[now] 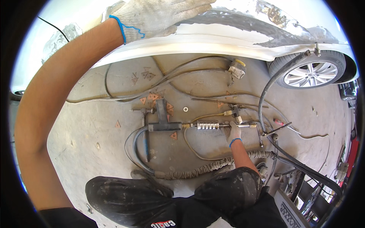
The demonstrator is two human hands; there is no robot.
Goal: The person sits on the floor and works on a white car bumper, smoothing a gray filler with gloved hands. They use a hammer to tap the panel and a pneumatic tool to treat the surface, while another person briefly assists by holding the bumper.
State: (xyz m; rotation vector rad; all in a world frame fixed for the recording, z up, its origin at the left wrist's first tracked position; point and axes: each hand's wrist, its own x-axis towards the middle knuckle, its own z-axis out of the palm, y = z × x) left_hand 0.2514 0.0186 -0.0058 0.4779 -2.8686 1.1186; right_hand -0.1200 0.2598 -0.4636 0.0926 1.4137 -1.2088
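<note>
My left hand (pixel 154 19), in a pale work glove with a blue cuff, lies flat with fingers stretched out against the white car body panel (pixel 224 38), next to a bare grey sanded strip. Low over the floor, my right hand (pixel 234 135), gloved the same way, is closed around the rod of a slide-hammer dent puller (pixel 208 125). That tool has a black pistol-shaped body, a brass fitting and a silver perforated sleeve. The undersides of the right fingers are hidden. A thick cable joins the black body at its left end.
Hoses and cables (pixel 182 72) loop across the concrete floor. Rusty triangular metal plates (pixel 154 96), a blue-handled hammer (pixel 146 140), a washer (pixel 186 109) and a yellow-topped block (pixel 238 68) lie about. The car's wheel (pixel 311 74) is at right, near a wheeled machine (pixel 289 209).
</note>
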